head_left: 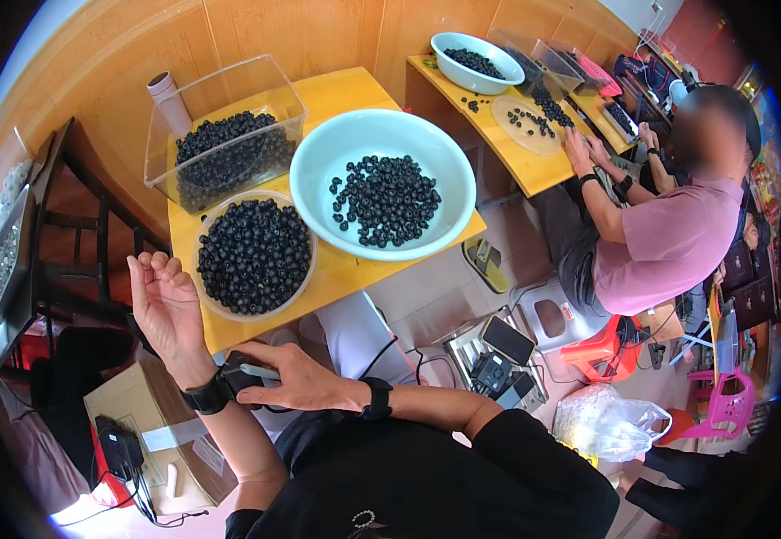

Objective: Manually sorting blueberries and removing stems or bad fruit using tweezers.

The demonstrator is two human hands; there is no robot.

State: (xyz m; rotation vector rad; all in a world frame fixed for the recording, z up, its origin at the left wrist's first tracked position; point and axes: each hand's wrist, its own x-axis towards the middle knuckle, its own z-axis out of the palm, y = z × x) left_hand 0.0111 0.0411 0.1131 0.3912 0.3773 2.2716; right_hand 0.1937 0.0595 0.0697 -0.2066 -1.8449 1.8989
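My left hand (166,305) is raised at the near left corner of the yellow table. It holds nothing, and its fingers are loosely bent, palm turned toward me. My right hand (300,375) reaches across to my left wrist. Its fingers close round a small black device (233,377) strapped there, partly covering it. Just beyond my left hand lies a round tray (314,269) heaped with small black beads (255,256). A pale blue basin (318,216) with more black beads (388,202) stands to its right. Behind the tray is a clear plastic box (161,171) of beads.
A pinkish tumbler (170,103) stands behind the box. At right, a person in a pink shirt (669,234) works at another yellow table (534,175) with beads. A cardboard box (107,395) sits below my left arm; a metal case with electronics (498,359) is on the floor.
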